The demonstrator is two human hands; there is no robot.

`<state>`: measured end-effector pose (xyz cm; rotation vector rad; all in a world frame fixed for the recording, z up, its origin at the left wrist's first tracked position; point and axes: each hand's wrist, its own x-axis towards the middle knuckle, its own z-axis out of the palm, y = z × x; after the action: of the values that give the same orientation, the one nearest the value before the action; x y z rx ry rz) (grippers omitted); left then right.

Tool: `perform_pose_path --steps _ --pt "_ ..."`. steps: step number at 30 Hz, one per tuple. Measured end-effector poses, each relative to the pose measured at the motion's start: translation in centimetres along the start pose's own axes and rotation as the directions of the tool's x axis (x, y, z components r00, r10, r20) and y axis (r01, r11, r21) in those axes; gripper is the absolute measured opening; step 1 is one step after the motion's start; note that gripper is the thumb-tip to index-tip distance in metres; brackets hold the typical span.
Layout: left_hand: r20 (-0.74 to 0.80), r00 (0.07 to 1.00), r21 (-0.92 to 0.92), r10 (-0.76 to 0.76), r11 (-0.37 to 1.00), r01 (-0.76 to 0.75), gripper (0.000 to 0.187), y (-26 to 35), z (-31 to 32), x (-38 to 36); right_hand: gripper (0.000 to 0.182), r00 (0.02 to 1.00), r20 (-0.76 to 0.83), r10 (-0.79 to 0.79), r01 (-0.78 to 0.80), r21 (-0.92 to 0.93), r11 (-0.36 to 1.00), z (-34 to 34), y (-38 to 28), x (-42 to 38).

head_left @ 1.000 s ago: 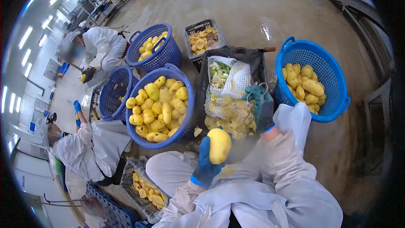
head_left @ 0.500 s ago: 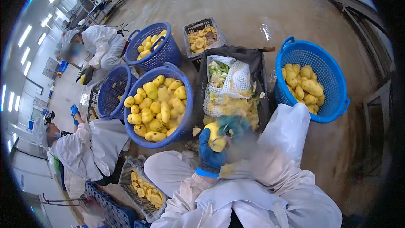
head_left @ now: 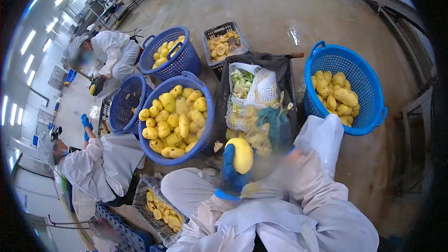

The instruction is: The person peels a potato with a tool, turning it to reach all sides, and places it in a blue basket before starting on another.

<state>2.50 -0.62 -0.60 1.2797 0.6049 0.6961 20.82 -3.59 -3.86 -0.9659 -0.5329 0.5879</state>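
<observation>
My left hand (head_left: pixel 232 176), in a blue glove, is closed around a yellow peeled potato (head_left: pixel 243 156) and holds it upright above my lap. To its right, my gloved right hand (head_left: pixel 274 123) is apart from the potato, over the dark-lined crate (head_left: pixel 291 81). Motion smears its fingers, so any tool in them cannot be made out. In that crate lie white foam netting (head_left: pixel 264 91), green scraps (head_left: pixel 241 81) and pale peelings (head_left: pixel 254 120). A blue-violet basket (head_left: pixel 208 128) full of peeled potatoes (head_left: pixel 176 119) stands to the left of my hands.
On the right is a bright blue basket (head_left: pixel 368 79) of unpeeled-looking potatoes (head_left: pixel 343 95). Further baskets (head_left: pixel 189 60) and a crate of yellow pieces (head_left: pixel 224 44) stand beyond. Another crate holds slices (head_left: pixel 163 210) by my left knee. Two co-workers (head_left: pixel 100 163) (head_left: pixel 114 51) sit at left.
My right hand has moved from beside the potato up and right over the crate. My left hand has turned the potato more upright, showing a smooth yellow side.
</observation>
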Motion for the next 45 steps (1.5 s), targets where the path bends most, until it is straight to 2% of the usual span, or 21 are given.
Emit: perform_pose_path --steps 1,2,3,4,7,8,9,12,17,18,20,21,23,25,29,30,33,35,38,41,45 --pt "0.032 0.981 0.313 0.189 0.931 -0.189 0.055 0.0 -0.2 -0.2 0.022 0.999 0.044 0.016 -0.024 0.171 0.985 1.5 -1.3 -1.1" --pt "0.028 0.989 0.229 0.142 0.963 -0.145 0.054 0.3 0.0 -0.1 0.030 0.951 0.249 -0.181 0.265 -0.366 0.892 2.6 -2.3 -2.1" --pt "0.025 0.995 0.143 0.095 0.985 -0.097 0.053 0.9 0.5 0.2 0.032 0.970 0.181 -0.160 0.208 -0.291 0.934 1.5 -1.2 -1.0" --pt "0.062 0.978 -0.334 -0.198 0.920 0.208 0.054 1.6 0.9 0.1 0.034 0.986 0.113 -0.127 0.148 -0.206 0.967 -0.6 0.7 0.8" --pt "0.031 0.988 -0.413 -0.150 0.899 0.149 0.063 1.6 0.6 -0.1 0.037 0.948 -0.079 -0.310 0.269 -0.328 0.906 -2.2 0.9 2.0" --pt "0.063 0.983 0.037 0.174 0.984 -0.177 0.065 -0.1 -0.3 -0.2 0.037 0.879 -0.110 -0.464 0.393 -0.385 0.835 1.7 -1.1 0.6" --pt "0.234 0.875 0.441 0.424 0.756 -0.484 0.066 -1.1 -0.8 -0.5 0.036 0.951 -0.038 -0.306 0.293 -0.195 0.936 2.2 -2.3 -0.4" --pt "0.278 0.866 0.622 0.415 0.610 -0.492 0.066 1.2 0.0 -0.1 0.032 0.994 0.100 -0.054 0.061 -0.069 0.996 2.3 -2.8 -1.0" --pt "0.063 0.989 0.176 0.135 0.974 -0.144 0.052 -2.1 -2.2 -0.1 0.028 0.986 -0.164 0.014 -0.005 0.051 0.999 -1.2 -2.9 1.9" --pt "0.038 0.999 0.012 0.032 0.999 -0.033 0.051 -2.7 -2.2 -0.1 0.027 0.983 -0.101 -0.156 0.137 -0.173 0.975 0.4 -4.1 1.0" --pt "0.068 0.986 0.179 0.154 0.970 -0.164 0.052 -3.2 -2.0 -0.3 0.028 0.996 0.091 0.000 0.001 -0.009 1.000 2.9 -3.7 -1.4" --pt "0.180 0.919 0.476 0.351 0.786 -0.394 0.055 -1.8 -1.6 -0.3 0.029 0.980 0.190 0.062 -0.076 0.067 0.995 3.5 -3.6 -1.9" --pt "0.217 0.911 0.504 0.350 0.759 -0.412 0.055 0.0 -1.2 -0.7 0.028 0.998 0.056 0.015 -0.010 -0.092 0.996 0.9 -2.0 -0.6" --pt "0.105 0.994 -0.027 -0.010 1.000 0.013 0.056 1.3 -1.1 -0.2 0.027 0.986 -0.163 0.025 -0.028 -0.022 0.999 0.0 -4.0 1.4" --pt "0.065 0.970 0.357 0.233 0.903 -0.241 0.062 2.5 -0.2 -0.3 0.027 0.995 0.038 0.089 -0.095 0.241 0.966 3.5 -4.1 -0.9" --pt "0.079 0.968 0.363 0.239 0.897 -0.251 0.063 2.5 -0.2 -0.2 0.030 0.992 0.099 0.079 -0.085 0.052 0.995 4.0 -3.4 -1.9" --pt "0.081 0.957 0.368 0.280 0.883 -0.290 0.066 2.3 -0.6 -0.8 0.039 0.970 -0.143 0.198 -0.141 0.335 0.932 0.6 1.5 -0.5" --pt "0.071 0.938 0.350 0.340 0.872 -0.343 0.067 2.3 -1.0 -0.7 0.040 0.986 -0.166 0.022 -0.024 -0.011 1.000 1.4 -2.1 -0.9" --pt "0.069 0.957 0.427 0.282 0.858 -0.284 0.064 1.3 -1.3 -0.4 0.036 0.996 0.062 0.065 -0.068 0.045 0.997 4.7 -5.2 -2.6" --pt "0.042 0.988 0.208 0.150 0.966 -0.155 0.067 3.3 0.2 -0.8 0.035 0.979 -0.094 -0.180 0.131 -0.385 0.914 -0.2 3.6 0.8" --pt "0.067 0.996 0.250 0.063 0.965 -0.078 0.059 -2.7 -3.9 -0.5 0.027 0.990 -0.142 -0.007 0.011 0.026 1.000 0.0 -5.0 0.3"
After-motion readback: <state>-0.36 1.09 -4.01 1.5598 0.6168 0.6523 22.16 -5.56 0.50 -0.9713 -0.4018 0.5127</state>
